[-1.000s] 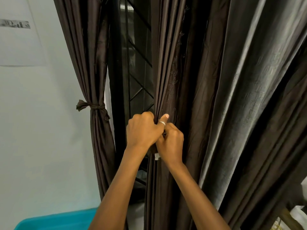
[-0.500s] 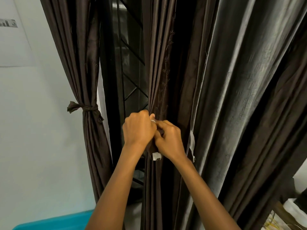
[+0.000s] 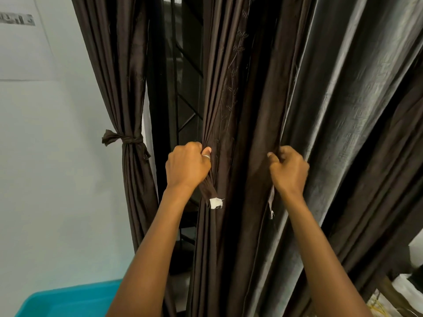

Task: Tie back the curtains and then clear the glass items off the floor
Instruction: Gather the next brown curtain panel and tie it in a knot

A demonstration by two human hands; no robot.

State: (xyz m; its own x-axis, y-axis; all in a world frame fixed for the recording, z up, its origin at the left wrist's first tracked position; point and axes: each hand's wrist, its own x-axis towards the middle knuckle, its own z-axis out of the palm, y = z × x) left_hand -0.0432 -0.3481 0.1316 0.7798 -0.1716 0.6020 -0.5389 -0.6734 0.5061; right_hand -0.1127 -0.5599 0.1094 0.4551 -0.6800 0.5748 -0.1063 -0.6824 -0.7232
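A dark brown curtain (image 3: 247, 92) hangs loose in front of me, in long folds down the middle and right of the view. My left hand (image 3: 186, 167) grips a bunched fold at its left edge, together with a narrow brown tie strip (image 3: 209, 194) that ends in a white tag. My right hand (image 3: 289, 169) pinches another curtain edge farther right, with a thin pale strip hanging below it. At the left, a second brown curtain (image 3: 128, 92) is gathered and knotted by a tie-back (image 3: 124, 139). No glass items are in view.
A dark window with a metal grille (image 3: 186, 92) shows between the two curtains. A pale wall (image 3: 45, 156) fills the left side. A turquoise plastic tub (image 3: 68, 302) sits at the bottom left. Some cluttered items show at the bottom right corner.
My hands were pressed together on the curtain's left fold. My right hand has moved away to the right and now holds a different curtain edge. The left hand keeps its grip.
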